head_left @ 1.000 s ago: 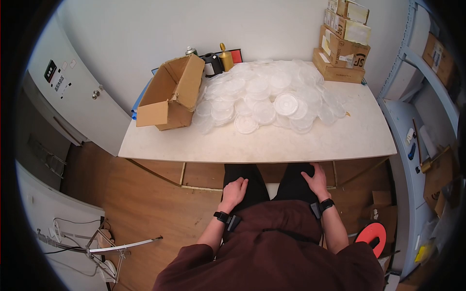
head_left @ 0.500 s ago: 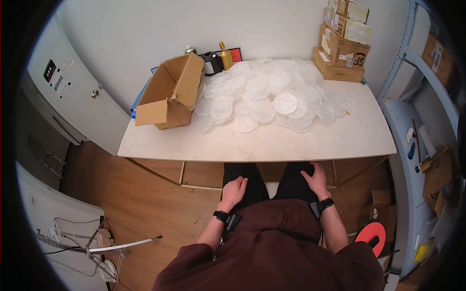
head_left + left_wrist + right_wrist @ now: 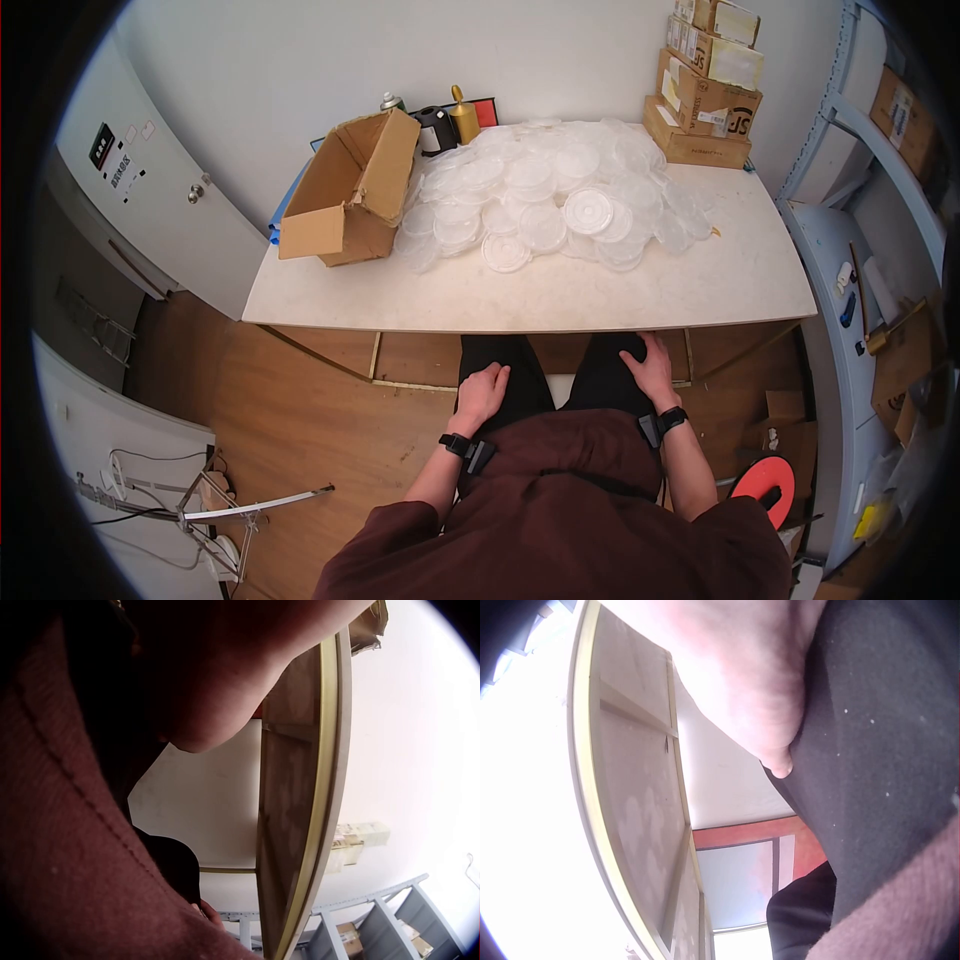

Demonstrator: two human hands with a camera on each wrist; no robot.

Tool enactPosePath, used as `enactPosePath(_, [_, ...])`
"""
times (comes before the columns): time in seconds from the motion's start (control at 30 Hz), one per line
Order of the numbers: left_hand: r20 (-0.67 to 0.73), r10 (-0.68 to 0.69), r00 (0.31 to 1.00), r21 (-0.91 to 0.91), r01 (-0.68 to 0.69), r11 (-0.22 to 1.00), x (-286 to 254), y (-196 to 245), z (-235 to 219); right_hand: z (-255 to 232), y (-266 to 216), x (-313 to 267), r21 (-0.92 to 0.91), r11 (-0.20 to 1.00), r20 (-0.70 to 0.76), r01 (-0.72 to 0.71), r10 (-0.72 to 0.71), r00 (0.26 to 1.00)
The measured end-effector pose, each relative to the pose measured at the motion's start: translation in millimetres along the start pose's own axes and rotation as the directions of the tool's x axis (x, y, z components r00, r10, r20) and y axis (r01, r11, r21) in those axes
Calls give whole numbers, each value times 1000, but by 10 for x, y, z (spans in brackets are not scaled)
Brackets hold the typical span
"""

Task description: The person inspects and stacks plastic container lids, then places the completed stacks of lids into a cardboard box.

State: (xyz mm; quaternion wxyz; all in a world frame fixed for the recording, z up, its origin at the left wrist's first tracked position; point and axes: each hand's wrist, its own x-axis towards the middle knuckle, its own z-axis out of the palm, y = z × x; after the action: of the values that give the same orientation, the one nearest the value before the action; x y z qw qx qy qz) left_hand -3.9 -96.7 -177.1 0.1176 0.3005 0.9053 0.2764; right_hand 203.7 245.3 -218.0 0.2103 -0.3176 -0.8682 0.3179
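In the head view my left hand [image 3: 483, 394] rests on one thigh of the dark trousers [image 3: 510, 352], its fingers loosely bent and holding nothing. On the other thigh lies my right hand [image 3: 652, 374], thumb apart from the fingers, also holding nothing. The right wrist view shows that hand [image 3: 742, 682] against the black cloth. Both hands are below the front edge of the white table [image 3: 430, 305]. A wide heap of clear plastic lids [image 3: 540, 190] covers the middle of the tabletop. To its left stands an open cardboard box [image 3: 345, 180], tilted flaps outward.
Cardboard boxes [image 3: 710, 105] are stacked at the table's back right. Behind the open box stand a black container [image 3: 437, 133], a gold bottle [image 3: 465, 122] and a spray can [image 3: 393, 103]. Blue-grey shelving [image 3: 840, 260] stands on the right, a door [image 3: 165, 165] on the left.
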Motion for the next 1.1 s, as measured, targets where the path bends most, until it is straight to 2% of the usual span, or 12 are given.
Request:
enactPosePath(0.5, [-2,5,1000,5,-5,1000,7,-1,-2,-9,-13,9,15,1000,-5,10,-10,1000])
enactPosePath(0.57, [1,17,1000,2,-17,1000,4,-5,-14,-76,-58,-2,5,999,67,-45,44,997])
enactPosePath(0.63, [215,36,976,-23,-32,999,-23,71,-185,-120,-122,-81,-22,1000,60,1,0,998])
enactPosePath(0.67, [222,48,974,-31,-42,999,-55,221,-353,-141,-191,-105,-44,997,60,58,-55,997])
enactPosePath(0.73, [568,260,780,-295,-102,950,-243,735,-918,-473,-661,-207,54,992,166,118,-126,978])
enactPosePath(0.8, [513,517,686,-421,-324,847,-454,1342,-1616,-991,-1358,-247,272,953,281,130,-208,937])
enactPosePath(0.87, [149,767,624,-535,-602,593,-663,1826,-2183,-1484,-2037,-309,529,832,188,166,-306,933])
enactPosePath(0.93, [-196,874,444,-685,-700,202,-783,2139,-2558,-2054,-2557,-391,601,654,-54,460,-541,839])
enactPosePath(0.97, [-371,814,448,-764,-645,6,-913,2295,-2579,-2229,-2770,-460,680,437,-256,588,-610,750])
enactPosePath(1.0, [-524,716,462,-788,-582,-201,-1046,2453,-2611,-2339,-2898,-441,673,159,-455,722,-681,574])
enactPosePath(1.07, [-506,649,568,-824,-540,-169,-1356,2640,-2997,-2801,-3231,-292,494,-12,-514,870,-810,281])
enactPosePath(1.1, [-502,652,569,-826,-539,-165,-1440,2626,-3099,-2767,-3181,-245,494,-12,-518,869,-807,283])
